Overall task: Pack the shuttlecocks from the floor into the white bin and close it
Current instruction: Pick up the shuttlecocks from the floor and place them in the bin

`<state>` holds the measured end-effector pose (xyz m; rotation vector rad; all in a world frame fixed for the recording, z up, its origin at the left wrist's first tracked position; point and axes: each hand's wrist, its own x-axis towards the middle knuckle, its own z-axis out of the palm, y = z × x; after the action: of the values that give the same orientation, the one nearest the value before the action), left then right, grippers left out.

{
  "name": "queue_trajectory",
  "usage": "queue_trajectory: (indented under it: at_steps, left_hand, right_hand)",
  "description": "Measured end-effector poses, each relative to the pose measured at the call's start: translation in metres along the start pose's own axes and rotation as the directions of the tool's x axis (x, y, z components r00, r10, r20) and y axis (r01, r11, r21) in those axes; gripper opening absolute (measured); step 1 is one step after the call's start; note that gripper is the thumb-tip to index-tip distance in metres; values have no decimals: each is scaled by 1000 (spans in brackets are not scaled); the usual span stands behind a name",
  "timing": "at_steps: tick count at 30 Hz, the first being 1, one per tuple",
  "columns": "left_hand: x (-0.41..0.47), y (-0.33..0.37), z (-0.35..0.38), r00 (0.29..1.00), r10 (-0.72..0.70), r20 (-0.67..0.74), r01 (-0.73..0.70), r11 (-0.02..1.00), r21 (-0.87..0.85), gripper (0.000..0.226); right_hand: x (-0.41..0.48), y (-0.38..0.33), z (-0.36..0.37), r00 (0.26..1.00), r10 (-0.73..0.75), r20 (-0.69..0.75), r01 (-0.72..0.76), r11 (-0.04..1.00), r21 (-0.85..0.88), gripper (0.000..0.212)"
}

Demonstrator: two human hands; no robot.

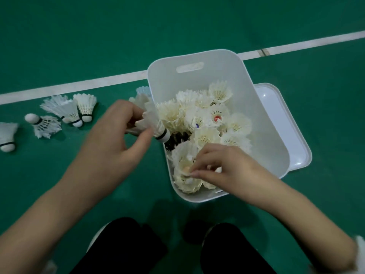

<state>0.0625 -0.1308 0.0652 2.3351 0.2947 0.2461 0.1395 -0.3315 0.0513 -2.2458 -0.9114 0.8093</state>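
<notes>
While your left hand [116, 131] is gripping a shuttlecock [158, 128] by its feathers just over the left rim of the white bin [217, 74], your right hand [223, 165] is reaching into the bin's near end, fingertips pinching a packed shuttlecock [184, 171]. Loose shuttlecocks [67, 111] are lying on the green floor [197, 20], left of your left hand and apart from it. The lid [286, 123] is lying against the bin's right side.

A white line [79, 87] crosses the green court floor [98, 36].
</notes>
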Motion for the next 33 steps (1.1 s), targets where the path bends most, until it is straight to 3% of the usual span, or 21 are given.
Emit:
queue_trajectory:
  at_steps: [4,9,12,17,20,25,28,33]
  left_hand:
    - [-1,-2,0,991,130,-20,-128,988,81,16]
    - [1,-5,2,978,206,-40,-196,966,168,18]
    - [0,-8,7,974,225,-1,-220,958,183,20]
    - [0,-7,12,959,279,51,-283,949,139,26]
    - [0,-7,16,940,327,97,-336,936,102,22]
    - [0,-15,18,915,355,190,-373,925,68,20]
    - [3,-22,10,935,299,192,-304,953,-1,25]
    - [21,-60,-20,998,-33,57,31,999,41,10]
  right_hand:
    - [11,11,21,986,46,162,1,959,-282,19]
    - [15,10,30,976,106,192,-26,926,-377,26]
    - [8,5,15,994,77,75,-48,941,-336,32]
    - [3,-14,-21,958,-14,-287,6,1000,-29,43]
    - [10,-22,-17,958,-98,-270,93,995,-31,48]
    - [19,-12,-3,959,-166,-230,131,978,-160,14]
    - [25,-8,-14,945,-157,-286,113,980,-163,9]
    - [67,-11,-53,912,-43,-407,-57,971,-230,22]
